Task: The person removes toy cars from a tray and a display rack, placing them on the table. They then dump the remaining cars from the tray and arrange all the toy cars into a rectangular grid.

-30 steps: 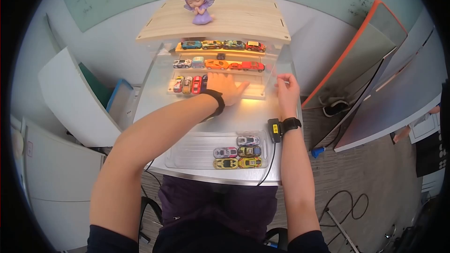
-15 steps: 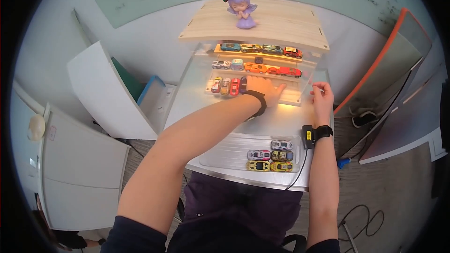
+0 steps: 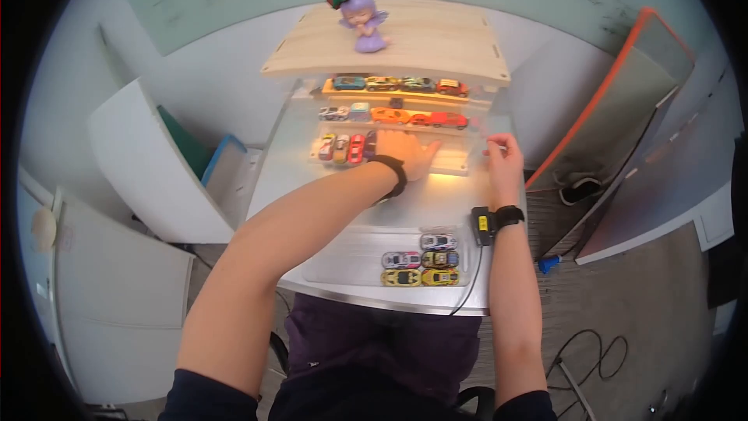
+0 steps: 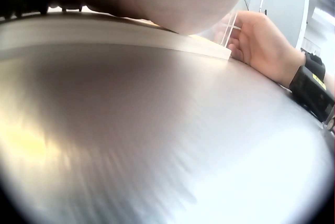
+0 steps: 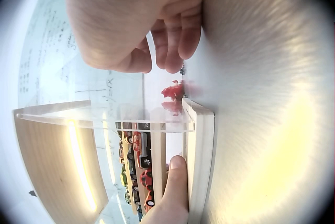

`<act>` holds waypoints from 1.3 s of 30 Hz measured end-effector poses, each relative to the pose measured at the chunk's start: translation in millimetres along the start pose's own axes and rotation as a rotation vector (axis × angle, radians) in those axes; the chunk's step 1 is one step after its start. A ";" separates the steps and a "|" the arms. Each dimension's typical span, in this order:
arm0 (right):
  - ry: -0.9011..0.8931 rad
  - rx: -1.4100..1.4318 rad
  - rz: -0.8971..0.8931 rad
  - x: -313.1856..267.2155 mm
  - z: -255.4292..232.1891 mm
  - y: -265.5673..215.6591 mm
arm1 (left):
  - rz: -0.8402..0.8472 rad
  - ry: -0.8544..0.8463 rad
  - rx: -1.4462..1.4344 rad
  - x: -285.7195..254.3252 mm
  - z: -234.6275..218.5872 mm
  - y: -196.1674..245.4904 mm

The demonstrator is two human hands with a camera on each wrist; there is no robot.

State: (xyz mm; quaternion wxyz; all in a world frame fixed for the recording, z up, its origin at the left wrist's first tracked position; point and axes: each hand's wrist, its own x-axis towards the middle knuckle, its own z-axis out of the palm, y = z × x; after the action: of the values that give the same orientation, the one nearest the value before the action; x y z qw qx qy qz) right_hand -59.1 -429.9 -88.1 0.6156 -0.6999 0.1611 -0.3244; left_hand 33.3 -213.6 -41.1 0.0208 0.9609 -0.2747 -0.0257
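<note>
In the head view my left hand (image 3: 409, 154) lies over the lower tier of the display case (image 3: 448, 164), fingers against a dark car (image 3: 371, 143) and thumb spread to the right. Several cars stand left of it, among them a red car (image 3: 356, 148). The left fingertips are partly hidden. Just outside the case's right side, my right hand (image 3: 505, 156) is loosely bent and holds nothing. The right wrist view shows this hand (image 5: 141, 19) with thumb and fingers apart, and the left thumb (image 5: 175, 182) inside the case.
A clear tray (image 3: 335, 273) with several toy cars lies at the table's near edge. Two upper tiers carry more cars, such as an orange car (image 3: 389, 115). A purple-haired figurine (image 3: 365, 27) stands on the wooden top (image 3: 436, 35). A cable hangs from the right wrist camera.
The head view has swung, shifting the whole scene first right, then partly back left. Both hands keep nearly the same places relative to the case.
</note>
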 end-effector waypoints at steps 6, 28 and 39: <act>0.040 -0.076 -0.065 -1.7 -1.0 2.5 | 0.070 0.037 -0.022 -1.1 -0.6 0.2; -0.024 0.001 0.015 1.2 -3.9 0.1 | 0.023 0.090 -0.105 3.8 8.2 14.5; -0.022 -0.032 0.016 2.7 -8.7 2.6 | -0.017 -0.105 -0.160 12.7 -5.0 17.3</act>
State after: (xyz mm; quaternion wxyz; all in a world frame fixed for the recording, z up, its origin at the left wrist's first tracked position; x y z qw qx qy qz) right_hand -62.4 -438.7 -89.7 0.6086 -0.7118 0.1652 -0.3092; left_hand 35.3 -234.9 -35.7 0.0826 0.9559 -0.2643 -0.0982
